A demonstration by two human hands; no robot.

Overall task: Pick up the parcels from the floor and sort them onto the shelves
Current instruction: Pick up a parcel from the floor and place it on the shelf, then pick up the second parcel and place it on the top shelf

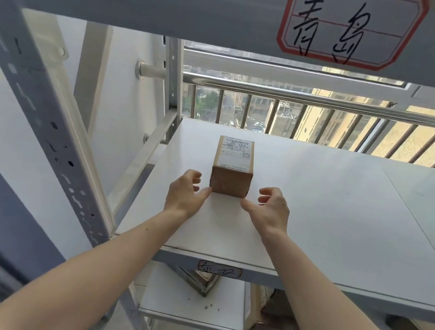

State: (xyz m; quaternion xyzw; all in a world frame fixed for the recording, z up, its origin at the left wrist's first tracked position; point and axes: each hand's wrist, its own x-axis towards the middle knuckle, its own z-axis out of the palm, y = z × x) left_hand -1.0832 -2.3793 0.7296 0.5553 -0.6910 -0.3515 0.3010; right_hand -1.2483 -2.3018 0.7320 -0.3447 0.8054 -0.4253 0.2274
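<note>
A small brown cardboard parcel [233, 167] with a white shipping label on top stands on the white shelf board [332, 213], near its left part. My left hand [185, 192] is just left of the parcel's front, fingers curled and apart, thumb tip at the box's lower left corner. My right hand [271, 207] mirrors it on the right, thumb tip near the lower right corner. Neither hand holds the parcel.
A handwritten label [219, 269] sticks to this shelf's front edge. The shelf above carries a large red-bordered label [351, 26]. Grey perforated uprights [39, 106] rise at left. Below, a lower shelf [193, 304] holds other parcels [202, 280]. A window railing [336, 104] runs behind.
</note>
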